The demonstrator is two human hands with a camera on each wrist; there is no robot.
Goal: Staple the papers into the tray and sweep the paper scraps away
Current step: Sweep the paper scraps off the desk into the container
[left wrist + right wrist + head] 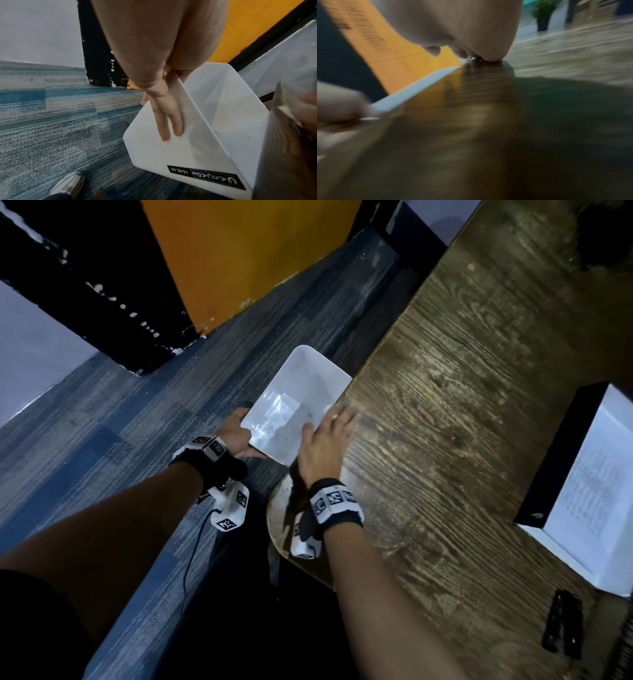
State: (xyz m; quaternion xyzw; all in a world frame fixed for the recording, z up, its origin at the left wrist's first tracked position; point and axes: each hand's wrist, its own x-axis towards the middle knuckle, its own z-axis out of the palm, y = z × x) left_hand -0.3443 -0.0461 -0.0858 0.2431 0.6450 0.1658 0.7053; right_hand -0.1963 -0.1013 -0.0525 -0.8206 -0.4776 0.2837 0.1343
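Observation:
My left hand [236, 433] holds a white plastic bin [298, 392] off the table's edge, over the carpet. In the left wrist view its fingers [164, 115] lie along the bin's [171, 155] outer wall, pinching the wall near the rim. My right hand [325, 440] lies flat on the wooden table [445, 405] at its edge beside the bin, fingers straight. A small white paper scrap [327, 408] sits at its fingertips, right at the bin's rim. The right wrist view is blurred and shows the bin's rim [412, 92] against the table edge.
A black tray [561, 453] holding printed papers [596, 474] stands at the table's right. A black stapler [563, 625] lies near the lower right. Blue carpet [137, 422] runs left of the table, with an orange panel [246, 251] behind. My shoe [68, 185] is on the carpet.

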